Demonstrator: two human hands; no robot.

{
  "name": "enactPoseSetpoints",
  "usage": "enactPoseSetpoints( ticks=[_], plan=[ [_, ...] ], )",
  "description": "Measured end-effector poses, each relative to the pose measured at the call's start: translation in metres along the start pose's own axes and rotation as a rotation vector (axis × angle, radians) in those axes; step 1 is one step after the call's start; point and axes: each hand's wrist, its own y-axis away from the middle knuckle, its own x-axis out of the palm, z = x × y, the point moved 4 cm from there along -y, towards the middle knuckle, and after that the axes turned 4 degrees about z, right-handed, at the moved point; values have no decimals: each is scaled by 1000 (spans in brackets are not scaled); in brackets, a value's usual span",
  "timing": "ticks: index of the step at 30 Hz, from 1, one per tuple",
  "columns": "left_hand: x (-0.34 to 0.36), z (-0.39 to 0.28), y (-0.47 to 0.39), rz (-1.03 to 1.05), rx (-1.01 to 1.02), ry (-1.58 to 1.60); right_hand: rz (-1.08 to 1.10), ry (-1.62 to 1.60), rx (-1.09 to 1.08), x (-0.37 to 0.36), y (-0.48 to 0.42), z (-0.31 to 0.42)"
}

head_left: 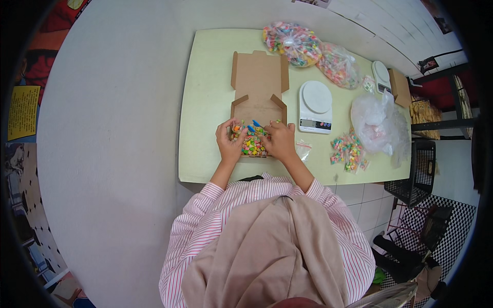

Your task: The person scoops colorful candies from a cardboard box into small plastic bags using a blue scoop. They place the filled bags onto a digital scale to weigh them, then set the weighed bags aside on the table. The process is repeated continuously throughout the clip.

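Observation:
An open cardboard box stands before me, its lid folded back and its front part full of small colourful candies. My left hand is at the box's left side, its fingers around a small clear plastic bag with a few candies in it. From the right, my right hand reaches over the candies and grips tongs with blue tips. Those tips point at the bag, just above the candies. The tongs' handle is mostly hidden by my fingers.
Right of the box sits a white kitchen scale, with an empty zip bag below it. Several filled small bags lie near clear plastic bags. Big candy bags and a second scale stand at the back.

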Motion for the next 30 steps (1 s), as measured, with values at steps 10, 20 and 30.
enactPoseSetpoints(
  ticks=[10, 20, 30],
  plan=[
    [0, -1, -1, -1, 2, 7, -37, 29, -58, 14, 1, 5],
    [2, -8, -3, 82, -2, -123, -36, -148, 119, -30, 0, -3],
    [3, -20, -4, 126, 74, -235, -156, -168, -122, -65, 1, 48]
  ],
)
